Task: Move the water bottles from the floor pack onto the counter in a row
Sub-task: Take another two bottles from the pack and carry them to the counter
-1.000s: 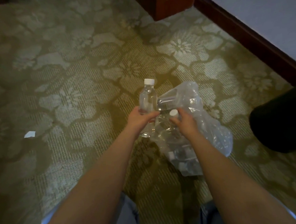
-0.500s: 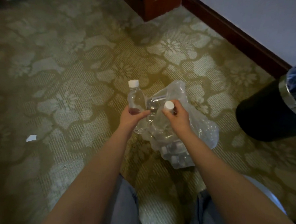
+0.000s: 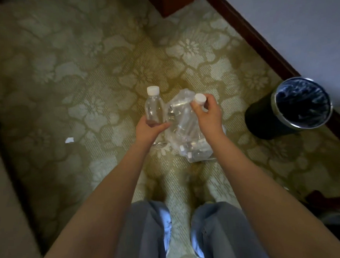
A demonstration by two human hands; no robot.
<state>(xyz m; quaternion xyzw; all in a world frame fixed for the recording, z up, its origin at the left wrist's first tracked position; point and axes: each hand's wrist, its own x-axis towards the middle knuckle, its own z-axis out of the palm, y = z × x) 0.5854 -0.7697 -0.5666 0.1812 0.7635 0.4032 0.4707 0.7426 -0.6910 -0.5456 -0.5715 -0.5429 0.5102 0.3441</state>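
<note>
while your right hand (image 3: pixel 208 116) pinches the second bottle (image 3: pixel 200 98) just under its white cap, most of that bottle's body looks to sit inside the loose clear film of the floor pack (image 3: pixel 195 150), and that is where things could go wrong. pull straight up and the film may cling and lift with it, tipping out the bottles that lie low in the pack on the carpet (image 3: pixel 86 83), or the neck may slide out of so small a pinch. you have no spare hand to hold the film down: your left hand (image 3: pixel 152 129) is curled round the lower body of the first bottle (image 3: pixel 154 108), which is upright, cap up, clear of the film, just beside the pack's left side. a black bin (image 3: pixel 261 123) stands near on the right, by the skirting board; a wide swing of the right arm could clip it. the counter is not in view, so both bottles have a carry ahead in which a low, one-handed grip may let them tilt. both forearms reach forward and down past your knees, roughly side by side. the left wrist is turned palm-inward with the thumb across the near side of the bottle; the right wrist is bent, knuckles up, thumb and fingertips closed at the neck.
</note>
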